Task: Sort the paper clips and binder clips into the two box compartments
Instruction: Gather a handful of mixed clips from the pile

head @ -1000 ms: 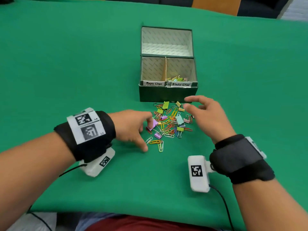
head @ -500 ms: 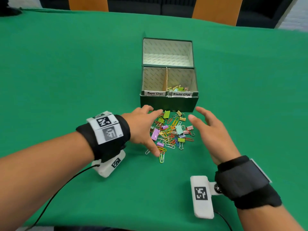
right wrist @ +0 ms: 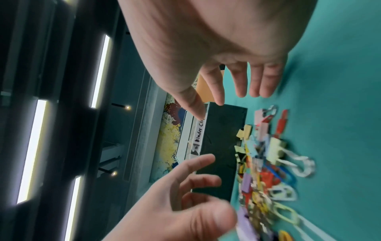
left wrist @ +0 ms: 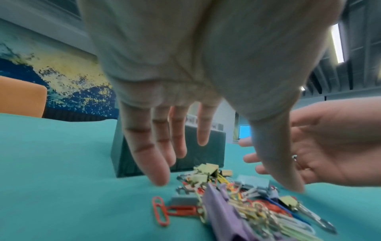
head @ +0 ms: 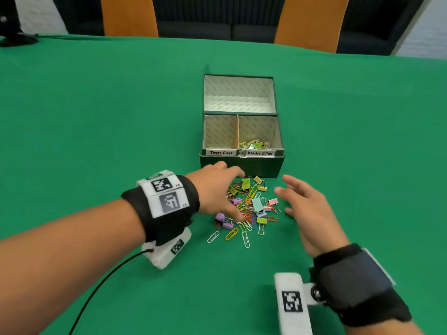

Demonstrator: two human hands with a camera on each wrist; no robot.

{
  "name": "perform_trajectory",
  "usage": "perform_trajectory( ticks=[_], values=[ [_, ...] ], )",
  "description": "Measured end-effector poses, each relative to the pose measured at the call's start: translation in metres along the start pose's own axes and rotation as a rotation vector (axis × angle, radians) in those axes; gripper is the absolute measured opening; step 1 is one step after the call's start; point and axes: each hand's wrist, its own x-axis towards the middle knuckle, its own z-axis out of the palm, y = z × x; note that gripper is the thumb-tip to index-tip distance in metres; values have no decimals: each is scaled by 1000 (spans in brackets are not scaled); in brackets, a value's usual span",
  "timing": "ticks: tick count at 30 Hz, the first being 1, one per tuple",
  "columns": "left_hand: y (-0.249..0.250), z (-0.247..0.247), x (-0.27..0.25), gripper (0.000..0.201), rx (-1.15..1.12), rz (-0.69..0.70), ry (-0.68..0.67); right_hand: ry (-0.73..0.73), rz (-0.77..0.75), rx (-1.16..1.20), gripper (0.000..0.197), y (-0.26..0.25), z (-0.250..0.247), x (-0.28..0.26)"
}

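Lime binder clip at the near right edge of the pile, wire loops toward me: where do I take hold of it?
Pinch the lime binder clip across its coloured body, coming down from above with the right hand, which hovers open just beside it. The body is the wide solid part; its wire handles lie flat on the green cloth, thin, likely to slip. Paper clips crowd its left, so approach from the right.

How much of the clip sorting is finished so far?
Barely started. A few binder clips already lie in the box's right compartment; the left one looks empty from here. Nothing is in hand: the left hand and right hand hover open beside the pile, and that mixed heap is left to sort.
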Motion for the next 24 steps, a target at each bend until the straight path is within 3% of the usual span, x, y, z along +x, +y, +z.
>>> perform_trajectory(
  ticks=[8, 14, 17, 21, 24],
  values=[
    [-29, -6, -17, 129, 157, -58, -233, -143, 82, -114, 40, -32, 33, 25],
    [-28, 10, -2, 127, 35, -58, -118, -166, 12, -252, 49, -18, 39, 13],
    [-26, 7, 4, 136, 42, -5, -95, -92, -38, -248, 48, -17, 24, 4],
    [-18, 9, 8, 145, 171, 40, -171, -68, 63, -331, 57, -4, 6, -18],
    [-7, 15, 16, 136, 188, 49, -150, -66, 100, -274, 53, 3, 6, -28]
  ],
)
